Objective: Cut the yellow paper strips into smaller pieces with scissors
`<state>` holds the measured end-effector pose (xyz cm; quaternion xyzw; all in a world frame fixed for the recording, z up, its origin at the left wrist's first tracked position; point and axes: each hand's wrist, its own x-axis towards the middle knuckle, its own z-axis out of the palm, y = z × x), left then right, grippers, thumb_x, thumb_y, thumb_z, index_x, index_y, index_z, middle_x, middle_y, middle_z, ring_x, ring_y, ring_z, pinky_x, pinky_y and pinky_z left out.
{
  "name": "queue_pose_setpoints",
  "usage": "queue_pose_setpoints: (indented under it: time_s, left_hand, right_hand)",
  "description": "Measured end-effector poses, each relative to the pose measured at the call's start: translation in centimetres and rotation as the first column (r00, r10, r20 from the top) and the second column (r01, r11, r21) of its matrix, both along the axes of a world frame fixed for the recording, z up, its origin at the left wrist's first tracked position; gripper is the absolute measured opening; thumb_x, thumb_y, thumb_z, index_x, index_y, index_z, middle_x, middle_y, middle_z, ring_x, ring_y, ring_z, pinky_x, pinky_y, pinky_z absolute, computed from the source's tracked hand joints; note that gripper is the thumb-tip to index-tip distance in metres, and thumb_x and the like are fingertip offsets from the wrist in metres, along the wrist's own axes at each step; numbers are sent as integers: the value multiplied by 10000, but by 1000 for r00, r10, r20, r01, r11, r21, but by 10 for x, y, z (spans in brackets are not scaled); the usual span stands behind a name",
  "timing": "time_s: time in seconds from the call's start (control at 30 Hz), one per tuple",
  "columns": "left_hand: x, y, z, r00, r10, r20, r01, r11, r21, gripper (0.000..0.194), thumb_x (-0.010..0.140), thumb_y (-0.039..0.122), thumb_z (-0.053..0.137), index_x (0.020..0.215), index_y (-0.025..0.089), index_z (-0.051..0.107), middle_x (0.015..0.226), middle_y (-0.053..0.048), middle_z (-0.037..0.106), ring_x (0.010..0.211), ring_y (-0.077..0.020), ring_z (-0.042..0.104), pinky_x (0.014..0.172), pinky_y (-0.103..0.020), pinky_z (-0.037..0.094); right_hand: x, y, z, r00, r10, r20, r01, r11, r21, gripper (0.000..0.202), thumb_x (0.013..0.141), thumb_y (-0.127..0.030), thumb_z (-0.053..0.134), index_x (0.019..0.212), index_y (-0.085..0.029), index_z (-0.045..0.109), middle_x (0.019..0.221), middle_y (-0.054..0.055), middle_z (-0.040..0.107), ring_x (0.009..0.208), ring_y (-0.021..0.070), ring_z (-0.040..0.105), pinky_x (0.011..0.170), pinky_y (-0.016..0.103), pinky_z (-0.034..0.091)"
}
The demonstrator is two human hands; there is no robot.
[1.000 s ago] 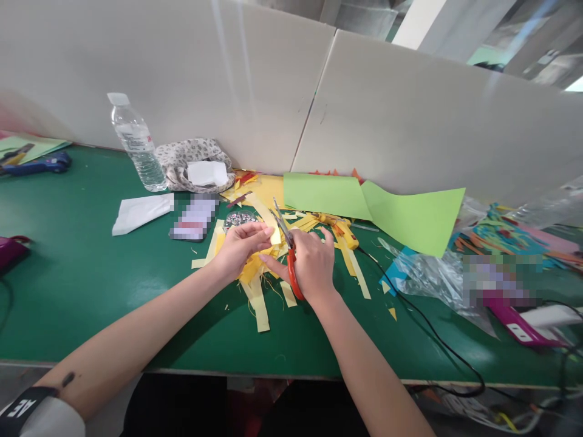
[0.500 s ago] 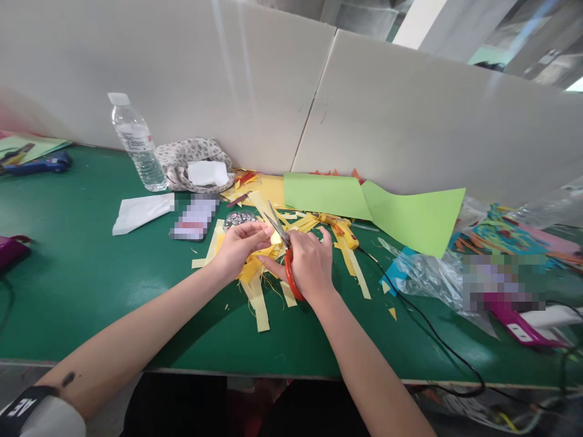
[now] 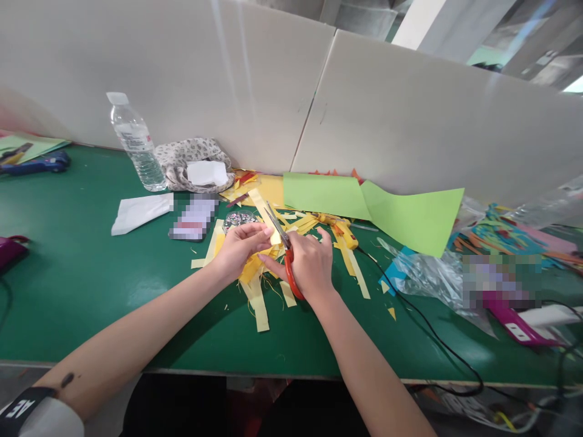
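Observation:
Between its thumb and fingers, my left hand (image 3: 239,249) pinches a pale yellow paper strip (image 3: 259,202) that points up and away. My right hand (image 3: 312,260) is closed round the orange handles of a pair of scissors (image 3: 294,281). Their metal blades lie along the strip, close to my left fingertips; whether they touch the paper I cannot tell. Beneath both hands lies a loose heap of yellow paper strips (image 3: 259,306). A clear round dish of small shiny pieces (image 3: 240,220) sits just beyond my left hand.
A yellow glue gun (image 3: 347,235) with a black cord lies right of my hands. Green paper sheets (image 3: 325,195) lean at the back. A water bottle (image 3: 139,145), patterned cloth pouch (image 3: 175,162) and blurred phone (image 3: 195,217) stand left. Clear plastic (image 3: 428,280) and a purple tool (image 3: 512,321) lie right.
The scissors' blades have shifted slightly against the paper strip and look closer together. Both hands stay in nearly the same place.

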<state>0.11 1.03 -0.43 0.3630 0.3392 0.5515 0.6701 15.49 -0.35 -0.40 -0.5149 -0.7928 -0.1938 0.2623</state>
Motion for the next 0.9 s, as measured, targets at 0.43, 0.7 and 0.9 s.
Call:
queue_pose_setpoints:
  time_s: [0.43,0.7,0.9]
  left_hand:
    - [1,-1,-1,1000,-4,11,4,1000,-2,160,624,281,776,700,172,685,642,13,652,566,-67,593,576,-176,473]
    - [3,-3,-3,1000,-18,-5,18,999,33,158,650,279,759,725,162,683,660,7,647,574,-64,576,603,-188,483]
    - [1,2,-9,994,72,-77,-70,997,25,195,621,297,778,741,172,689,723,-2,673,641,-82,616,697,-219,515]
  right_hand:
    - [0,-1,0,1000,14,-10,-14,1000,20,271,817,-439,444,766,-193,545,590,-5,585,599,157,553,967,378,255]
    - [2,2,-1,972,0,-234,-5,1000,-19,266,826,-445,456,765,-197,527,537,-23,573,555,151,564,932,362,319]
    - [5,3,7,878,70,-474,-146,982,-124,188,822,-406,496,785,-223,518,645,-42,624,653,149,616,976,383,309]
